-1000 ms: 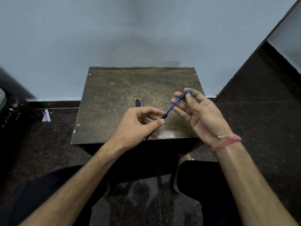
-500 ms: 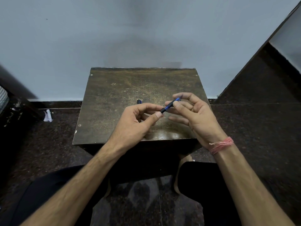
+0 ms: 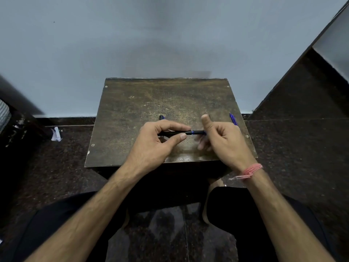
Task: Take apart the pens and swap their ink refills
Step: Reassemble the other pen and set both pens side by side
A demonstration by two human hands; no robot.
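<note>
At the far left, on the dark speckled stone floor [image 3: 62,167], we noted a small scrap of white paper [image 3: 56,134] lying near the wall. The worn, square brown wooden surface [image 3: 132,110] stood in the centre of the view. On it, just beyond our left knuckles, lay a short black pen part [image 3: 161,117], mostly hidden by the hand.

Our left hand [image 3: 158,142] held the slim black pen barrel [image 3: 175,132] level above the surface, pinched between the thumb and the curled fingers. The barrel ran left to right, and at its right end a blue ring marked the joint with a black end section [image 3: 198,132].

Our right hand [image 3: 222,140] met that end section, thumb raised upright, with the fingers below blurred by motion; we could not tell whether its grip was clamped on the pen. A pink thread band [image 3: 249,172] circled the right wrist.

Behind the right hand, near the surface's right edge, lay a thin blue ink refill [image 3: 233,119], apart from both hands.
</note>
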